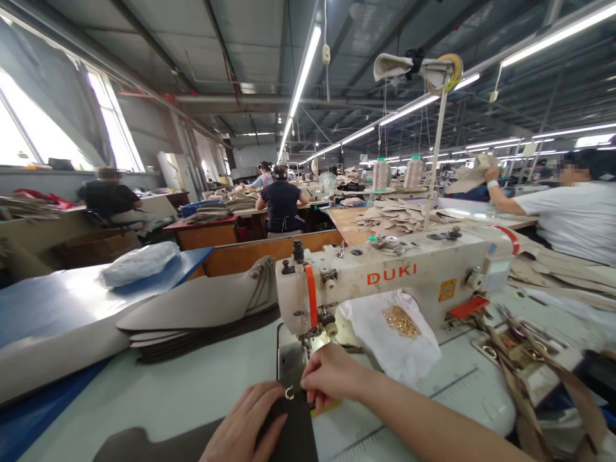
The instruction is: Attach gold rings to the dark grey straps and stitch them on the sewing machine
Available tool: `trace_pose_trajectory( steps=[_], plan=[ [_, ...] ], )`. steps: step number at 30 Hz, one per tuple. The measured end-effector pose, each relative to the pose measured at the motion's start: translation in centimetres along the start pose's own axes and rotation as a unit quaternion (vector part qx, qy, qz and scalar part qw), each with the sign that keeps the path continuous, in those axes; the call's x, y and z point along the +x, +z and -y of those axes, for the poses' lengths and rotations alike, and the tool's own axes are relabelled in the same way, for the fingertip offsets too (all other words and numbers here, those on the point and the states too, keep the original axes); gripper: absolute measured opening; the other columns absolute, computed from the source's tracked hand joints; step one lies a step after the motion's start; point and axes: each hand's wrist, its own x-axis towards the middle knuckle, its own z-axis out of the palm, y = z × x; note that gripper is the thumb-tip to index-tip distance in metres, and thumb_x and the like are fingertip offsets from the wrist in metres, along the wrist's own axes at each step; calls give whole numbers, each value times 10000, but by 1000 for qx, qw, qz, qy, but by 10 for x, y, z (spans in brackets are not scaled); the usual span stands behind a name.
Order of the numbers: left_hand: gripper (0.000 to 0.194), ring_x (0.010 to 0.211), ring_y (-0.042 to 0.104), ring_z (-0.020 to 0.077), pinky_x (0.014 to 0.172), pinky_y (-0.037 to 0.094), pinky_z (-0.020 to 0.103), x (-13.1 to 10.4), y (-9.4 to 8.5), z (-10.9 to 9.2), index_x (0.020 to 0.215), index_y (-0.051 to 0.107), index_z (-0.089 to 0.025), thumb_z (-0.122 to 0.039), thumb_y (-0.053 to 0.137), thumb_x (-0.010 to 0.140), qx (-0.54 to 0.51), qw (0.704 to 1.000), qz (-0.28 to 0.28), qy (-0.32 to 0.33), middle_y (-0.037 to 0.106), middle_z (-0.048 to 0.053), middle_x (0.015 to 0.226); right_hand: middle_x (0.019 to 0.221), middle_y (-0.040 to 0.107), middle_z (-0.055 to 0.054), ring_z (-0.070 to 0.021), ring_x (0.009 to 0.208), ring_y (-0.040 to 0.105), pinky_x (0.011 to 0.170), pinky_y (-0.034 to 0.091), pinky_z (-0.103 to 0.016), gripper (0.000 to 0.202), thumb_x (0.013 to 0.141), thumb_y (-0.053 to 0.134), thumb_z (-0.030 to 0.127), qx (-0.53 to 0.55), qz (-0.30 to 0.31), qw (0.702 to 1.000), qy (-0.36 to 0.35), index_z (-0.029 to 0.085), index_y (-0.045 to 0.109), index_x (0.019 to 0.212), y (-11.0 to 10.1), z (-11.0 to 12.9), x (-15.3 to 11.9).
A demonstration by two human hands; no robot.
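My left hand (250, 420) lies on a dark grey-brown cut piece (301, 427), its fingers stretched out and the thumb apart. Just beyond those fingertips a small gold ring-shaped fitting (289, 393) rests on the piece. My right hand (332, 375) is closed in a pinch at the piece's right edge; what its fingers hold is hidden. Both hands are in front of the needle area of a white sewing machine (346, 289). Small gold metal parts (401, 321) sit on a white cloth or bag (375, 343) against the machine.
Stacked grey cut pieces (197, 305) lie left of the machine. Beyond is a blue-topped surface with a plastic-wrapped bundle (139, 263). Straps (543, 366) and a small tray stand at the right. Thread cones (412, 173) rise behind. Co-workers sit ahead and to both sides.
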Motion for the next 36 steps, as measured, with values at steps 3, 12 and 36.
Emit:
trace_pose_trajectory(
  steps=[3,12,36],
  plan=[
    [151,850,698,178,802,580,257,14,5,-8,947,655,-268,-277,523,875,-10,1000,-14,26,728,11,913,398,549,46,-96,356,541,402,423,-181,209,689,575,137,-21,14,1000,2,189,529,491,-3,3,0],
    [250,727,634,167,686,554,264,33,10,-23,766,608,-212,-86,411,854,25,997,20,71,652,13,750,454,590,36,-91,362,536,432,439,-192,207,721,549,106,-123,8,992,-18,171,559,525,-7,6,4],
    [201,683,632,163,631,545,268,39,10,-22,740,564,-206,-83,441,839,-18,996,19,83,654,3,714,792,597,-22,-165,756,506,670,381,-269,167,913,469,212,-561,-90,728,-383,181,625,863,-19,-25,-39]
  ],
)
